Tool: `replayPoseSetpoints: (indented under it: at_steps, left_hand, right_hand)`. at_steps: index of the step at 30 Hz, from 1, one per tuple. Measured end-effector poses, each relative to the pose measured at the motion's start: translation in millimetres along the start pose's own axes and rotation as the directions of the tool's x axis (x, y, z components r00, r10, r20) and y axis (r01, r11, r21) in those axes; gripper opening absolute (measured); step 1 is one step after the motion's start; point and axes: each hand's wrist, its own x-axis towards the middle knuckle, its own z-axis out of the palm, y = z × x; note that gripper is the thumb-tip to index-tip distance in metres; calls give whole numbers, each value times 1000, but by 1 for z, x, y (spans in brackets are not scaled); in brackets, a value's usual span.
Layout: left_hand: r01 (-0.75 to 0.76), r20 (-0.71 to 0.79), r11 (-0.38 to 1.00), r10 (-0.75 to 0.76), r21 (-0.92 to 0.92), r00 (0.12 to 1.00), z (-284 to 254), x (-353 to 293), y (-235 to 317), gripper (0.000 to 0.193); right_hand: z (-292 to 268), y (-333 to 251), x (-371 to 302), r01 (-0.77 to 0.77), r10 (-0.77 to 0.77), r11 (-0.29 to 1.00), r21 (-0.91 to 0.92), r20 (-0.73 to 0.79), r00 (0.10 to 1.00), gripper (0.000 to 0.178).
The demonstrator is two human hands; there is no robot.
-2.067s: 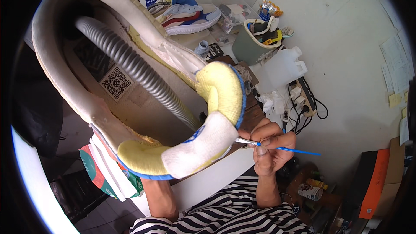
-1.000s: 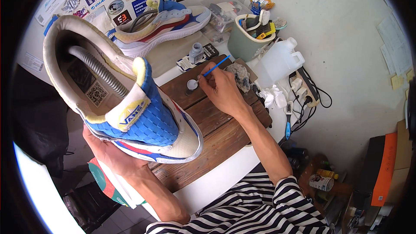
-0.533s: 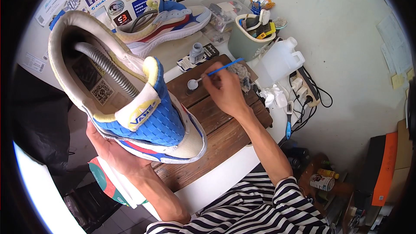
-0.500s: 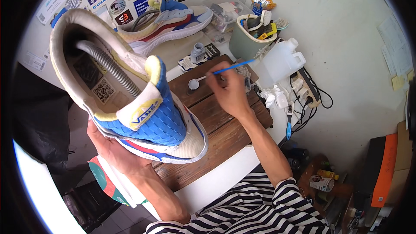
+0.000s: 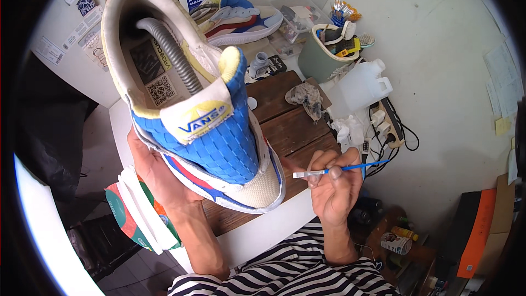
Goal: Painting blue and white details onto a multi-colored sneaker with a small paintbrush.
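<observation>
My left hand (image 5: 156, 175) grips a sneaker (image 5: 216, 156) from below and behind, holding it above the table. The shoe has a blue woven upper, a cream toe, a yellow-edged tongue and red and blue side trim. A grey coiled shoe tree (image 5: 172, 57) sits inside it. My right hand (image 5: 337, 192) pinches a thin blue-handled paintbrush (image 5: 309, 174) near its pale ferrule. The brush tip points left at the sneaker's toe, with a gap between them. A small white paint cap (image 5: 252, 103) shows on the wooden board (image 5: 296, 126), partly hidden by the shoe.
A crumpled stained rag (image 5: 306, 100) lies on the board. Behind stand an uncapped bottle (image 5: 259, 64), a matching sneaker (image 5: 241, 24), a brush bin (image 5: 318, 55) and a white jug (image 5: 364, 85). A power strip (image 5: 390, 126) with cables lies at the right edge.
My right hand has drawn back from the paint cap toward me with the brush, now beside the shoe's toe. The view has shifted, so the held shoe appears further right.
</observation>
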Motion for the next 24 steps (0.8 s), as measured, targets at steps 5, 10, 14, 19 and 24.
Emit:
replayPoseSetpoints:
  at_steps: [5,10,14,19,24]
  left_hand:
    - [-4,16,1000,5,-28,1000,-10,-5,-1,48]
    - [-31,-57,999,28,-39,998,-23,-11,0,59]
    - [10,106,987,7,-159,994,-24,-13,0,60]
    - [11,115,991,5,-136,993,-19,-9,1,59]
    - [-38,46,998,40,-56,998,-13,-9,1,57]
  right_hand:
    - [8,-4,-5,13,-13,1000,-6,-19,1000,10]
    - [13,-7,-7,28,-26,999,-43,36,999,10]
    - [16,-7,-8,63,-58,993,-96,55,997,12]
    - [18,-7,-7,98,-86,985,-141,90,992,12]
    - [17,-6,-8,96,-85,985,-144,81,993,14]
